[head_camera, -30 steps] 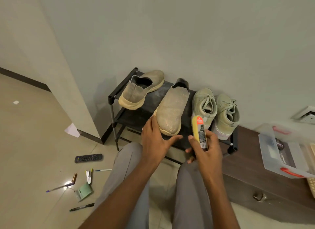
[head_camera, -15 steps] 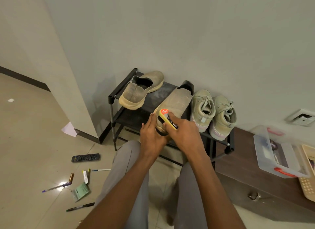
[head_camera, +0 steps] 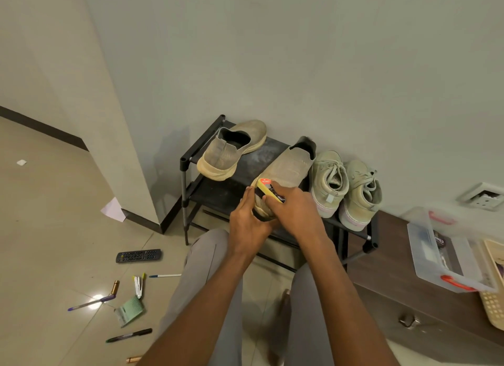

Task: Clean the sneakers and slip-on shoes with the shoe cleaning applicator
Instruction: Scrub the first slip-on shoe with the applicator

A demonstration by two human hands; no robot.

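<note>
On the shoe rack [head_camera: 188, 161], the right hand [head_camera: 297, 210] grips the yellow applicator [head_camera: 268, 189] against the near slip-on shoe [head_camera: 286, 169]; the left hand [head_camera: 246, 221], fingers straight, steadies its toe. Sneakers [head_camera: 343, 185] stand just beside.

Pale grey painted wall [head_camera: 300, 52], dark skirting [head_camera: 41, 127], glossy beige floor tiles [head_camera: 54, 229] with a light glare, black metal rack [head_camera: 223, 193], dark brown wooden cabinet [head_camera: 395, 278], white wall socket [head_camera: 481, 196].
</note>
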